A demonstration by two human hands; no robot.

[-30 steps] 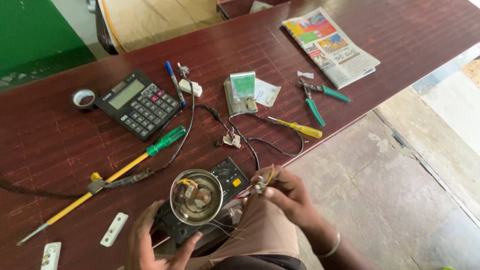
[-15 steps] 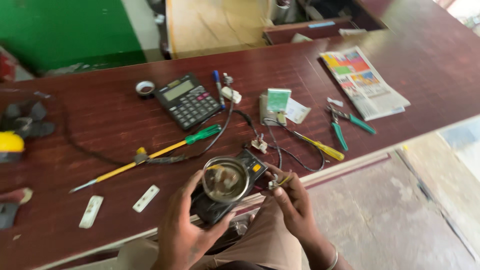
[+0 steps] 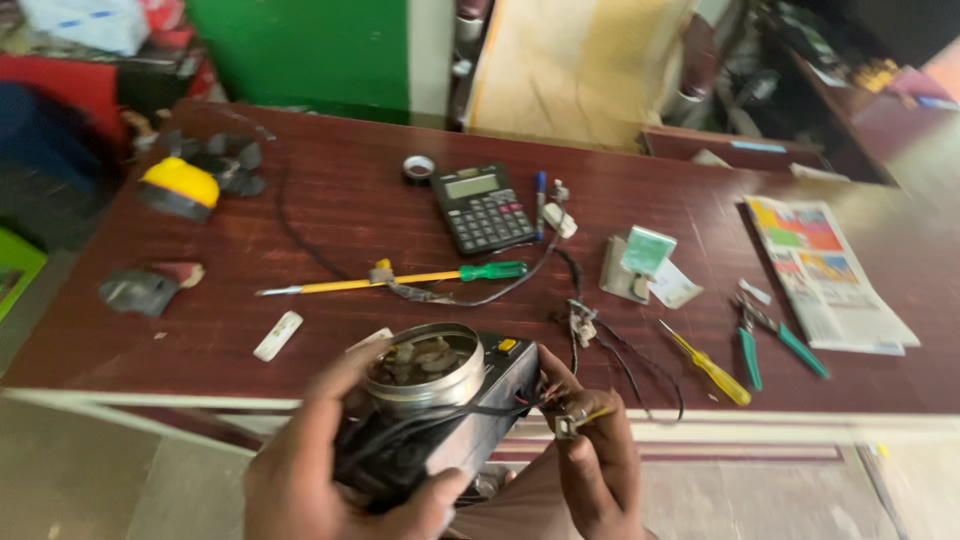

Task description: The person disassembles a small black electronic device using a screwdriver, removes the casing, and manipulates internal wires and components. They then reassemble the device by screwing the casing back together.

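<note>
My left hand (image 3: 335, 470) wraps around a black box-shaped device (image 3: 440, 425) with a round metal reflector (image 3: 425, 365) on top, fingers curled shut under its body, held just off the near edge of the table (image 3: 340, 215). My right hand (image 3: 595, 455) pinches a small yellow-tipped wire end (image 3: 580, 418) between thumb and fingertips, right beside the device's corner. Just past my right fingers lie tangled black wires (image 3: 610, 345) and a yellow-handled screwdriver (image 3: 705, 363); green-handled pliers (image 3: 760, 340) sit further right. Beyond my left fingers, a small white rectangular strip (image 3: 278, 335) and a long green-handled screwdriver (image 3: 400, 281). Farther out, a small pale-green carton (image 3: 645, 252) leans on a grey block, a black calculator (image 3: 482, 207), a tape roll (image 3: 419, 167). To the far right lies a colourful printed newspaper (image 3: 825, 270). The yellow-topped object (image 3: 180, 187) at the far left is blurred; I cannot make it out.
</note>
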